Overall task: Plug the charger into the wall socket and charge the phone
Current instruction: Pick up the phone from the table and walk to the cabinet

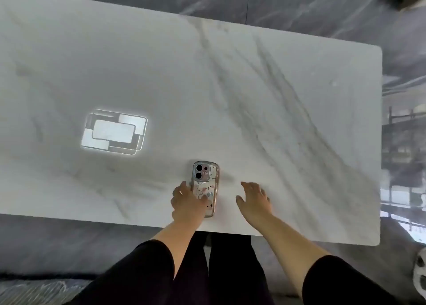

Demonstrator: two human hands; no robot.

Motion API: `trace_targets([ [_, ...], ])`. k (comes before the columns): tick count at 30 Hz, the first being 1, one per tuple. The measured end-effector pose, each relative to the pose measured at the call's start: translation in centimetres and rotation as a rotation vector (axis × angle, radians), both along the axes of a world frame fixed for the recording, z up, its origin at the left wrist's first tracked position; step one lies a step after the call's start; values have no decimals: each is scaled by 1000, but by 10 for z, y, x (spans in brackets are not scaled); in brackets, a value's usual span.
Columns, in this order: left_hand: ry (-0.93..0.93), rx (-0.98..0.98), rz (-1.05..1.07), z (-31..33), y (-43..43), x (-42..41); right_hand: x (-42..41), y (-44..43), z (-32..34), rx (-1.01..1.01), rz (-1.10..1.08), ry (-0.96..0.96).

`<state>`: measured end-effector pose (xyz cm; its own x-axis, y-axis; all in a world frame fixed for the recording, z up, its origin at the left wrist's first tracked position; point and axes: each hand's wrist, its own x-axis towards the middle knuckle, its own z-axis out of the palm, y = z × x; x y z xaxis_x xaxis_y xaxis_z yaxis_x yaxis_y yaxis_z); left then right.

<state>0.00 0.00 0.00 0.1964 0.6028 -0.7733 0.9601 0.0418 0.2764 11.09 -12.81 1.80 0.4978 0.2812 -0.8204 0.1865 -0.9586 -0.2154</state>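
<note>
Left hand (187,201) fingers (183,186) lay spread over the phone (205,188), pressing, not gripping; it lay face down on the surface (230,86). Right hand (254,200) hovered open, empty, beside. No charger visible; fetching it likely came next.

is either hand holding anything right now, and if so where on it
The left hand rests on the lower half of the phone, which lies face down on the table; a closed grip cannot be told. The right hand holds nothing.

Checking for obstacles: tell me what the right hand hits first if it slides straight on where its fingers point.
Nothing, seemingly: the right hand points up-left over bare table, passing right of the phone.
</note>
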Motion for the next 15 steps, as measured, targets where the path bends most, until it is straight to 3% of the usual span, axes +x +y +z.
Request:
trace_targets([
  [3,34,74,53,-15,-9,13,6,3,-27,-46,189,-97],
  [7,77,197,104,-34,-26,21,7,1,-51,-109,362,-58],
  [15,74,297,80,-63,-62,19,5,2,-75,-201,393,28],
])
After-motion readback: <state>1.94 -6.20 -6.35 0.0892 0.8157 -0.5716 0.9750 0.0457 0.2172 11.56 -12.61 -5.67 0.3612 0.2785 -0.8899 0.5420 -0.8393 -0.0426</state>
